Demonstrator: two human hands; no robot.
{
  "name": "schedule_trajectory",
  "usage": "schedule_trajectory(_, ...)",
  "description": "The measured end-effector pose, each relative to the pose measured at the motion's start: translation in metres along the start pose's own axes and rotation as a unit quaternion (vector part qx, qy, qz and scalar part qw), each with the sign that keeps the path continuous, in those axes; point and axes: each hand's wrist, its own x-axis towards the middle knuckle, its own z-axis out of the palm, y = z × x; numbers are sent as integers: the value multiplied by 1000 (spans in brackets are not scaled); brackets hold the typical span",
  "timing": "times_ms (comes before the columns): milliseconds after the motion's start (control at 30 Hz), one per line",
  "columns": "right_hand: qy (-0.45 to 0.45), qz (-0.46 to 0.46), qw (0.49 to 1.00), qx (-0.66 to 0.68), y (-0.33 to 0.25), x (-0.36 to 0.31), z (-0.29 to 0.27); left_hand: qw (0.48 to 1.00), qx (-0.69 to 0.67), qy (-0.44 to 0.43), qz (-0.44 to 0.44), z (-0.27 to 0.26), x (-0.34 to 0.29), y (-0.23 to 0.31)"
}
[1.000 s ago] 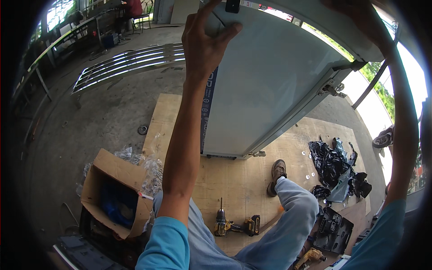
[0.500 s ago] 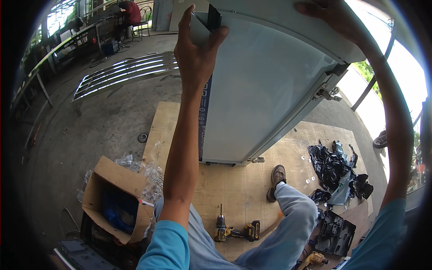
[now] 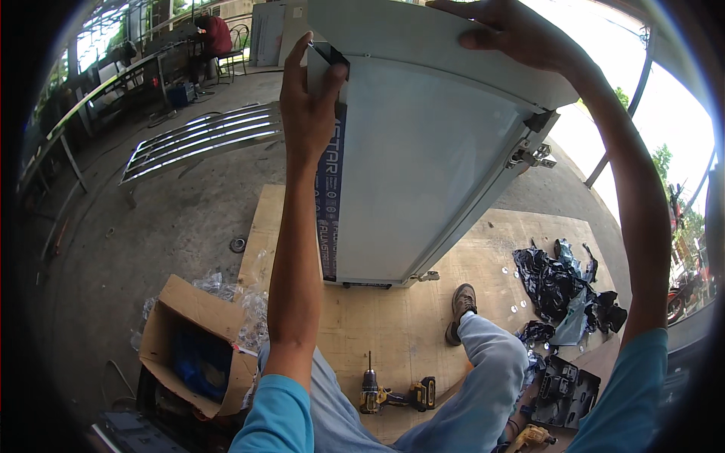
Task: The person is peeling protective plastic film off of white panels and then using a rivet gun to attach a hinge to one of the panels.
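Observation:
A tall light-grey cabinet (image 3: 423,166) stands upright on a plywood sheet, with a strip of dark blue printed film down its left edge. Across its top runs a plain grey panel (image 3: 408,30). My left hand (image 3: 311,102) is closed round the upper left corner, its thumb by a black corner piece (image 3: 332,62). Over the panel's upper edge, my right hand (image 3: 506,34) grips with the thumb on the near face; some fingertips are hidden. Metal hinges (image 3: 532,155) stick out along the right edge, one high and another (image 3: 429,276) near the bottom.
On the plywood (image 3: 340,317) lie a yellow-black cordless drill (image 3: 370,391), black plastic scraps (image 3: 547,275) and an open black case (image 3: 565,392). An open carton (image 3: 192,347) stands at left. Beyond are a slatted metal frame (image 3: 200,143) and a seated person (image 3: 215,38).
The cabinet's top has shifted left and a little down in view, both hands with it. More of the top panel and the blue film shows. The whole view has shifted slightly.

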Motion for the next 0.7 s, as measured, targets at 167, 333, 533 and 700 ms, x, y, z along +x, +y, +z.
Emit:
schedule_trajectory(167,-15,-3,999,38,22,8,16,988,79,22,131,1,7,-14)
schedule_trajectory(333,36,43,998,-36,18,-13,19,994,40,19,98,3,1,-4)
schedule_trajectory(533,371,137,917,-56,83,-121,67,994,68,19,79,13,1,8)
schedule_trajectory(700,228,159,901,333,112,-115,74,998,28,25,57,4,-2,6)
